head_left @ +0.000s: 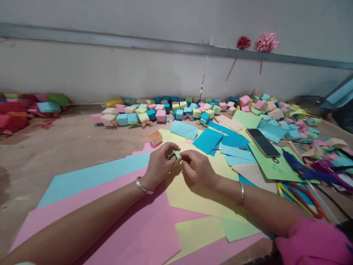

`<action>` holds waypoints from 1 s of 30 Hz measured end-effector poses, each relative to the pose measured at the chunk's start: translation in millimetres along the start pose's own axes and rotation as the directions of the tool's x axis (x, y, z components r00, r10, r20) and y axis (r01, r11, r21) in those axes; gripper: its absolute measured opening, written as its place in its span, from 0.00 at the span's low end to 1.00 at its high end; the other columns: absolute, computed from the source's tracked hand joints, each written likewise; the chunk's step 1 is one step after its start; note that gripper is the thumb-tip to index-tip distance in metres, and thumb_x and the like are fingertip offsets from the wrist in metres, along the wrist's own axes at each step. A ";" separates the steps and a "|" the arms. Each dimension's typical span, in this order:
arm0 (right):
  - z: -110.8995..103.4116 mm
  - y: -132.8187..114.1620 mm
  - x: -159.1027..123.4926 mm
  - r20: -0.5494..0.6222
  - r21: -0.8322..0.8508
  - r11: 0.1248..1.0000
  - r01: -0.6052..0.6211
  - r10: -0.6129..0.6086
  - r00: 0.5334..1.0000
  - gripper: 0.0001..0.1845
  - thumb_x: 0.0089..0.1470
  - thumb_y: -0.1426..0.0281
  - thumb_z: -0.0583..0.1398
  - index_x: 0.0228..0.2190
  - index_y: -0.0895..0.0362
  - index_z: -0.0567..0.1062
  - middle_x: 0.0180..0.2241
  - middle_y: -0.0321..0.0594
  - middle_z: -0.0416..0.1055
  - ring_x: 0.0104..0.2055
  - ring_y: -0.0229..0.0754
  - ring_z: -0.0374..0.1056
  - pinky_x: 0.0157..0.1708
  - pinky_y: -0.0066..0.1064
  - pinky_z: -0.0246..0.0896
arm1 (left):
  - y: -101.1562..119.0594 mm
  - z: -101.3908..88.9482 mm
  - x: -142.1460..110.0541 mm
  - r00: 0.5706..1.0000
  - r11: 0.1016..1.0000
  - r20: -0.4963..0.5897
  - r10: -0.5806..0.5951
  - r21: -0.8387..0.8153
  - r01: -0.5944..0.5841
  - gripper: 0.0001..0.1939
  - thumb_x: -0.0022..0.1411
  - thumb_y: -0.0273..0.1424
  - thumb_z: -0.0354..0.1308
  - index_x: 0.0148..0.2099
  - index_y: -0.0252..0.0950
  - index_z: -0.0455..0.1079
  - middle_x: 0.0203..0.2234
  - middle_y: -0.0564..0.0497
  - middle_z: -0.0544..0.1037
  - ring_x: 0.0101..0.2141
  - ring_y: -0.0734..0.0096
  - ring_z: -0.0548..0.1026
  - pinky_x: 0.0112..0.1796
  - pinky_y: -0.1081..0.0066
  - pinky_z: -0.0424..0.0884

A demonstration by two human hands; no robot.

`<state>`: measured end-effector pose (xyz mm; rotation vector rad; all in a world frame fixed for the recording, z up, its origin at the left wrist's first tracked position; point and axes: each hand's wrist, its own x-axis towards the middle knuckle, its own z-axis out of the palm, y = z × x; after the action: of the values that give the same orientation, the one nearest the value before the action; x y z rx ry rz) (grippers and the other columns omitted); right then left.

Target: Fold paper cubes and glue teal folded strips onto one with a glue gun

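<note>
Between my fingertips is a small folded piece of light green paper [178,157]. My left hand [162,162] is closed round its left side, with thumb and forefinger pinching it. From the other side my right hand [198,167] is closed, thumb and fingertips touching the paper's right edge. Both hands are just above a pale yellow sheet [204,195]. Close behind my left hand stands a small peach paper box [155,137], open at the top. How the green paper is folded is partly hidden by my fingers.
Pink sheets [132,224] and a light blue sheet [96,175] lie underneath. Several folded paper cubes [160,116] line the wall. To the right are a phone [262,141], a blue glue gun [300,165], scissors [306,200] with red and yellow handles, and paper pieces.
</note>
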<state>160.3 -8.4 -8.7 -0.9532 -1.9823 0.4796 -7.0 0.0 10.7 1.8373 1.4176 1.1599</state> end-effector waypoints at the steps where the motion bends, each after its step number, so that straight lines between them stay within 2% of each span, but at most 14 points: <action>1: 0.2 0.7 -0.4 -0.015 -0.027 0.999 0.037 -0.037 0.999 0.11 0.55 0.76 0.54 0.39 0.56 0.71 0.36 0.43 0.75 0.37 0.42 0.70 0.39 0.33 0.66 | 0.5 -0.2 -0.3 0.999 0.999 0.015 -0.041 -0.005 0.041 0.14 0.52 0.23 0.53 0.38 0.38 0.76 0.29 0.53 0.79 0.26 0.72 0.72 0.30 0.73 0.67; 3: 0.5 2.1 -1.0 -0.023 -0.064 0.993 0.095 -0.097 0.995 0.10 0.56 0.76 0.54 0.39 0.57 0.71 0.35 0.44 0.75 0.36 0.43 0.70 0.38 0.34 0.67 | 1.9 -0.5 -1.3 0.994 0.993 0.016 -0.111 -0.024 0.112 0.16 0.51 0.23 0.52 0.37 0.38 0.80 0.22 0.54 0.78 0.21 0.74 0.68 0.25 0.74 0.64; 5: 0.8 3.2 -1.2 -0.017 -0.073 0.989 0.127 -0.129 0.992 0.09 0.56 0.76 0.53 0.39 0.57 0.71 0.34 0.45 0.75 0.36 0.43 0.70 0.37 0.34 0.67 | 3.2 -0.7 -2.5 0.984 0.982 0.012 -0.176 -0.062 0.176 0.16 0.51 0.24 0.53 0.37 0.37 0.81 0.19 0.54 0.77 0.18 0.76 0.64 0.22 0.75 0.61; 9: 1.3 4.5 -1.8 0.018 -0.091 0.988 0.128 -0.127 0.992 0.10 0.56 0.76 0.53 0.39 0.57 0.71 0.34 0.45 0.75 0.36 0.43 0.70 0.37 0.35 0.67 | 3.6 -1.4 -2.2 0.957 0.949 0.052 -0.286 -0.123 0.290 0.16 0.50 0.27 0.55 0.39 0.35 0.82 0.23 0.51 0.81 0.16 0.78 0.62 0.19 0.75 0.58; 11: 1.4 5.2 -1.8 0.031 -0.111 0.988 0.109 -0.106 0.994 0.09 0.57 0.75 0.53 0.39 0.57 0.71 0.34 0.45 0.75 0.36 0.43 0.70 0.37 0.35 0.67 | 3.6 -2.3 -1.0 0.952 0.946 0.076 -0.296 -0.115 0.303 0.17 0.50 0.28 0.55 0.39 0.35 0.82 0.23 0.51 0.81 0.16 0.77 0.62 0.18 0.75 0.58; 16: 0.2 8.6 1.4 0.026 -0.149 0.985 0.082 -0.079 0.997 0.08 0.56 0.76 0.55 0.38 0.57 0.71 0.35 0.43 0.75 0.37 0.42 0.70 0.38 0.33 0.66 | 6.7 -5.3 0.2 0.980 0.983 0.119 -0.157 -0.075 0.167 0.21 0.49 0.26 0.53 0.44 0.38 0.81 0.18 0.53 0.78 0.19 0.72 0.69 0.22 0.74 0.65; 20: -2.2 10.2 4.2 0.008 -0.157 0.986 0.062 -0.062 0.998 0.09 0.57 0.76 0.54 0.38 0.56 0.70 0.37 0.42 0.75 0.39 0.40 0.70 0.40 0.31 0.65 | 5.5 -5.6 -0.5 0.989 0.997 0.134 -0.058 -0.035 0.063 0.23 0.56 0.30 0.52 0.52 0.38 0.77 0.29 0.51 0.82 0.23 0.71 0.72 0.26 0.73 0.68; 23: -3.8 7.0 4.2 0.027 -0.203 0.972 0.119 -0.116 0.993 0.10 0.58 0.75 0.54 0.42 0.58 0.70 0.38 0.45 0.75 0.40 0.42 0.69 0.41 0.33 0.65 | -1.1 -4.9 0.0 0.995 0.996 0.093 -0.025 0.089 0.016 0.25 0.58 0.28 0.49 0.57 0.37 0.73 0.36 0.51 0.83 0.24 0.72 0.72 0.29 0.73 0.68; 27: -4.0 0.1 4.2 0.072 -0.450 0.855 0.257 -0.253 0.965 0.21 0.58 0.66 0.56 0.50 0.63 0.68 0.41 0.53 0.72 0.41 0.51 0.65 0.37 0.41 0.62 | -7.8 -3.3 0.2 0.998 0.982 0.049 -0.043 0.185 0.033 0.27 0.58 0.26 0.48 0.59 0.36 0.70 0.35 0.51 0.83 0.28 0.69 0.75 0.33 0.71 0.70; 30: -2.5 -3.1 5.2 0.082 -0.569 0.759 0.316 -0.330 0.940 0.20 0.61 0.65 0.54 0.51 0.62 0.69 0.41 0.52 0.71 0.39 0.49 0.64 0.33 0.40 0.59 | -5.5 -0.7 -2.7 0.997 0.992 0.056 -0.052 0.116 0.045 0.24 0.60 0.28 0.50 0.58 0.36 0.72 0.44 0.48 0.81 0.37 0.62 0.78 0.41 0.67 0.72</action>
<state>159.3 -6.5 -2.6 -0.9238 -2.2588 -0.3594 -10.4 -1.0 5.7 1.8875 1.5144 1.0114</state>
